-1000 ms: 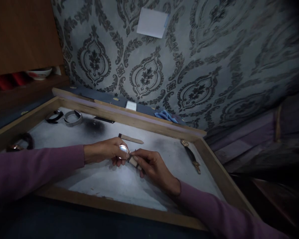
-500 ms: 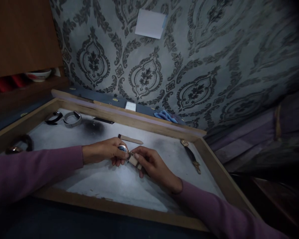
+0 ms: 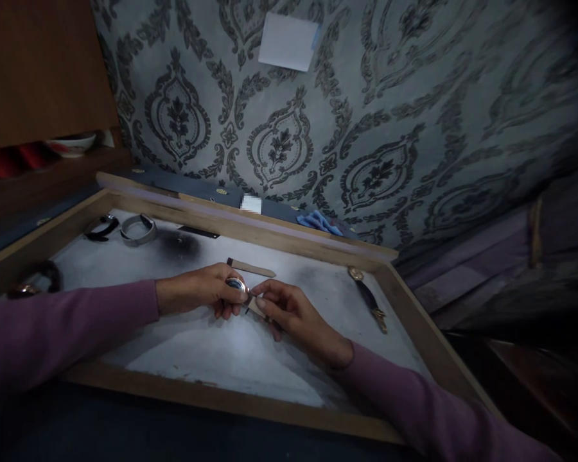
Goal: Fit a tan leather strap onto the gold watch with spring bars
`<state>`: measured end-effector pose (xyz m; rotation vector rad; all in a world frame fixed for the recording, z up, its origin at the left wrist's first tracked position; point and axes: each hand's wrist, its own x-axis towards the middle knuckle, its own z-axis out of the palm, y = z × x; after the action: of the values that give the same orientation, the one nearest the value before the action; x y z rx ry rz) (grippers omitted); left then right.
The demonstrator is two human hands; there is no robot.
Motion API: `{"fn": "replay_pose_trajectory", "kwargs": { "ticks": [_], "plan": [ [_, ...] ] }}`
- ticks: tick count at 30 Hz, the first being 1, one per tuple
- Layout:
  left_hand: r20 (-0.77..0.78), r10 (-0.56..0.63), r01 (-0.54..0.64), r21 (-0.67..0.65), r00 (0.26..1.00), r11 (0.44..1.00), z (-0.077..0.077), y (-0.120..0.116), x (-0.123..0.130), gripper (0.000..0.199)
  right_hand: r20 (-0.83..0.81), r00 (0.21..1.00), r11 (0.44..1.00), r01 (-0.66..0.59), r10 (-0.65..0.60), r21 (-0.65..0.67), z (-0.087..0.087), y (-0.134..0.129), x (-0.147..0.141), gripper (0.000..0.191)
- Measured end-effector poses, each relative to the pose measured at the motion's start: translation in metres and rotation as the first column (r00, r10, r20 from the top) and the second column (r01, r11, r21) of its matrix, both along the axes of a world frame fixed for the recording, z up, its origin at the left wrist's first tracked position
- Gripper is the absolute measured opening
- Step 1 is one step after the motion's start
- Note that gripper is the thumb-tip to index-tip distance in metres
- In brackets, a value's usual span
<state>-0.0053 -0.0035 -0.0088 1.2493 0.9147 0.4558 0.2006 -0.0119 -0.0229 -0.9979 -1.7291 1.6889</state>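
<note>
Over the middle of a wooden-framed tray [image 3: 231, 401], my left hand [image 3: 207, 292] is closed on a round watch case [image 3: 236, 284] with a dark dial and shiny rim. My right hand [image 3: 289, 311] pinches a beige-backed watch strap [image 3: 257, 307] whose end meets the side of the case. Whether the strap is fixed to the case I cannot make out. Just beyond both hands, a loose strap piece [image 3: 253, 267], beige with a dark end, lies on the tray's pale floor.
A dark-strapped watch [image 3: 366, 296] lies at the tray's right. Toward the left are a grey-banded watch [image 3: 139, 231], a black-strapped watch [image 3: 102, 228] and a dark watch [image 3: 41, 279]. A flat black strip [image 3: 199, 231] is near the back rail. Behind the tray sits a blue cloth [image 3: 319, 222].
My right fingers have shifted slightly along the strap toward the case, covering more of it. My left hand still holds the watch case in nearly the same place.
</note>
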Motion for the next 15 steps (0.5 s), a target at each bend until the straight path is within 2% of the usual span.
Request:
{"fn": "replay_pose_trajectory", "kwargs": {
  "ticks": [15],
  "plan": [
    [0.032,-0.036,0.038,-0.077,0.999,0.996,-0.0024,0.0041,-0.0031,0.011,-0.017,1.0,1.0,0.025,-0.025,0.001,-0.0011,0.0047,0.0024,0.028]
  ]
}}
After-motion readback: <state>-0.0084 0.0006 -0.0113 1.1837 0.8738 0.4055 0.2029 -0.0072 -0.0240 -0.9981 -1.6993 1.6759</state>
